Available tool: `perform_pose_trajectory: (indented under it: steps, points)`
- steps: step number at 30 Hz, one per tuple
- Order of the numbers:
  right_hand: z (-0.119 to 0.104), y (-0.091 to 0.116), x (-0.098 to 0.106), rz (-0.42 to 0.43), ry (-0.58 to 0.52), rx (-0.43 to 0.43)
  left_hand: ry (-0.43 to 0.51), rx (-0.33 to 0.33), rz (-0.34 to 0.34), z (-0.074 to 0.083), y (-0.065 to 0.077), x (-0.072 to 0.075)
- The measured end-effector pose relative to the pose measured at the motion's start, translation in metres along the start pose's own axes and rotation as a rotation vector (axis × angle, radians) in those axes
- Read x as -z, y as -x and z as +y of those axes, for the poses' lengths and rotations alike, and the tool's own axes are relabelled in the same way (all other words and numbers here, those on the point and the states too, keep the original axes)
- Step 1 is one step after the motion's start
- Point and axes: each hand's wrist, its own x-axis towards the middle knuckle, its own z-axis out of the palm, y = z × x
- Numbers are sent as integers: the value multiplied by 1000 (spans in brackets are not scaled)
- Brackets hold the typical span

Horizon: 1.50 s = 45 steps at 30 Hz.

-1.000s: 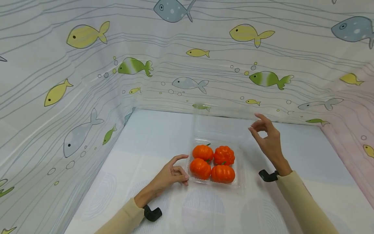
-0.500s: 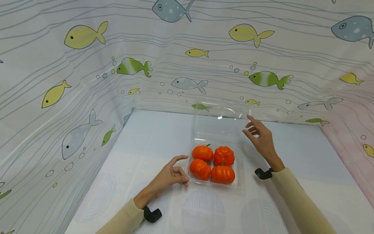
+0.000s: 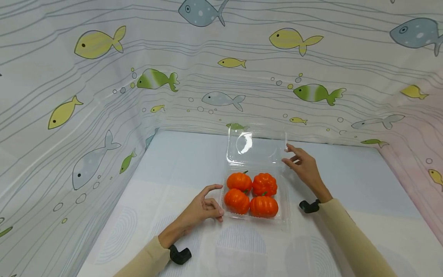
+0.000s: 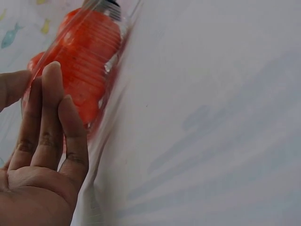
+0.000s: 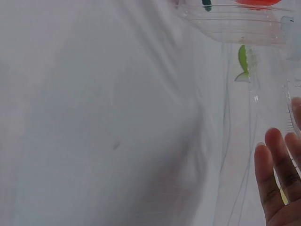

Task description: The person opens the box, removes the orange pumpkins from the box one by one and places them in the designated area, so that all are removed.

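A clear hinged plastic box sits on the table with several small orange pumpkins in its base. Its transparent lid stands raised at the back. At the box's left side, my left hand holds the edge; the left wrist view shows the thumb on one side of the plastic wall and fingertips on the other. My right hand is at the lid's right edge, its thumb and index fingertips at or against it. In the right wrist view its fingers are fairly straight beside the clear plastic.
A pale patterned cloth covers the table. Fish-printed sheets rise at the back and both sides, the back one close behind the lid. Black camera mounts sit on both wrists.
My right hand has moved left and slightly down to the lid's right edge. The lid's tilt and glare have shifted. My left hand stays at the box's left edge.
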Motion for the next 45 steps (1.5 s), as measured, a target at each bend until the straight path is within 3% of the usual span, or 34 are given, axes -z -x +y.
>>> perform_pose_trajectory:
  steps: [25,33,39,45]
  points:
    - [3,4,-5,-137,45,-200,0,-9,-28,-2,-2,0]
    - [5,6,-8,-163,8,-234,0,26,-16,0,0,-1]
    - [3,8,-7,-152,41,-213,7,3,-36,0,-1,-1]
    - [-9,12,-3,-46,132,-130,10,-11,-49,-1,-1,-1]
